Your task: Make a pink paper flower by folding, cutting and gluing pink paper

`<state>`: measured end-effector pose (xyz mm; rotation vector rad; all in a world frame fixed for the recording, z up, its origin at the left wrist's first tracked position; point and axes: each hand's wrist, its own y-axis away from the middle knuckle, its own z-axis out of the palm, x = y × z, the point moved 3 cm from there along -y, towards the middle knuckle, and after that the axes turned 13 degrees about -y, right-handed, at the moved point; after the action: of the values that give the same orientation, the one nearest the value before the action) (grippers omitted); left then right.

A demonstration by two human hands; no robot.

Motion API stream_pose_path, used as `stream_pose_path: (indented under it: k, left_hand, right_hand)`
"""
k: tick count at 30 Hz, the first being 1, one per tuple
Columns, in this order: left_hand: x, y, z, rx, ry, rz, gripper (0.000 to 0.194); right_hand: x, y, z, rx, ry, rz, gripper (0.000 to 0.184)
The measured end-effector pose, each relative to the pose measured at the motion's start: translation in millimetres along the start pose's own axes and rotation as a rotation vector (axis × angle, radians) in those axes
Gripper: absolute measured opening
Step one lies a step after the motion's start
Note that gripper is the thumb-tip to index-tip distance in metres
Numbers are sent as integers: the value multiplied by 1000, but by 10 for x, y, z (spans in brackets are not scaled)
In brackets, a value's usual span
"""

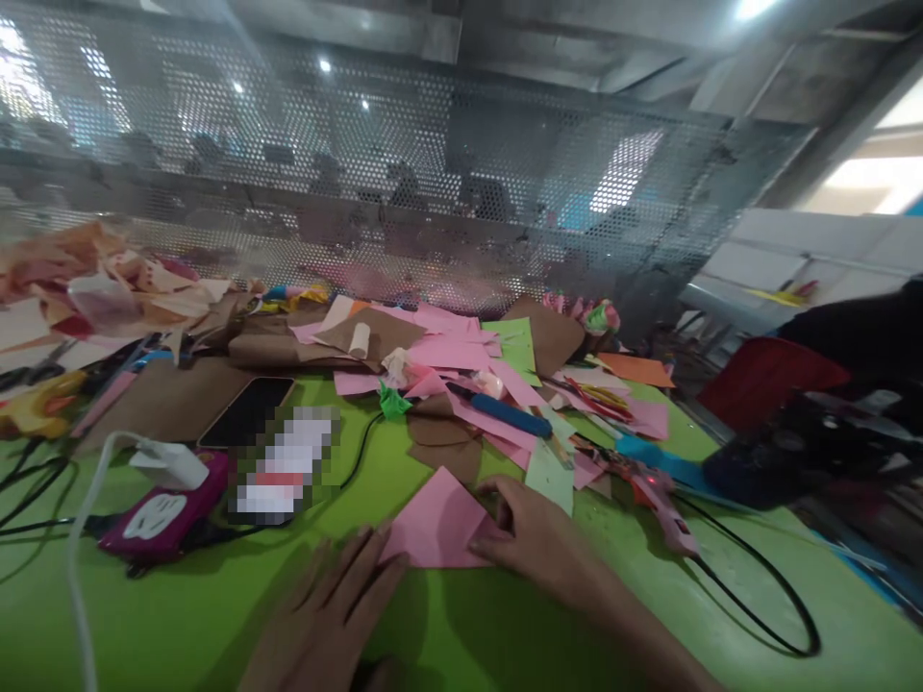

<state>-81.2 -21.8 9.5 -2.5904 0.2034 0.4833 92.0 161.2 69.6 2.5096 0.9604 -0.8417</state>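
Pink paper (438, 524) points away, long axis sideways; left hand (328, 601) lies flat, right hand (549, 543) apparently pinches its corner.

- No lettering, brand or number can be read.
- Lower left: purple box (188, 534) with a white patch (155, 516), its marks unclear.
- Left of centre: pixelated screen (292, 461), illegible.

The left hand (332, 601) stretches flat, palm down, while the right hand (544, 538) is curled.

Paper (436, 524) lies on tbl (180, 615), scraps (447, 351) behind, phones (245, 413) L, corded tool (667, 514) R
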Motion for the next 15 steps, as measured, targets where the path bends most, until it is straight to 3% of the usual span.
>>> stream_pose_path:
  k: [5,9,12,15]
  left_hand:
    - [-3,-124,-60,-21,189,-139,74]
    - [-30,-314,-83,-139,374,-333,68]
    - [-107,-466,-88,-190,567,-460,66]
    - [-288,-616,-112,-16,699,-631,66]
  right_hand:
    - [-41,-49,-13,23,-22,-72,26]
    - [-37,-22,41,63,-85,-43,24]
    - [-13,-15,42,0,-368,-30,27]
    - [-25,-57,-79,-83,-751,-70,36]
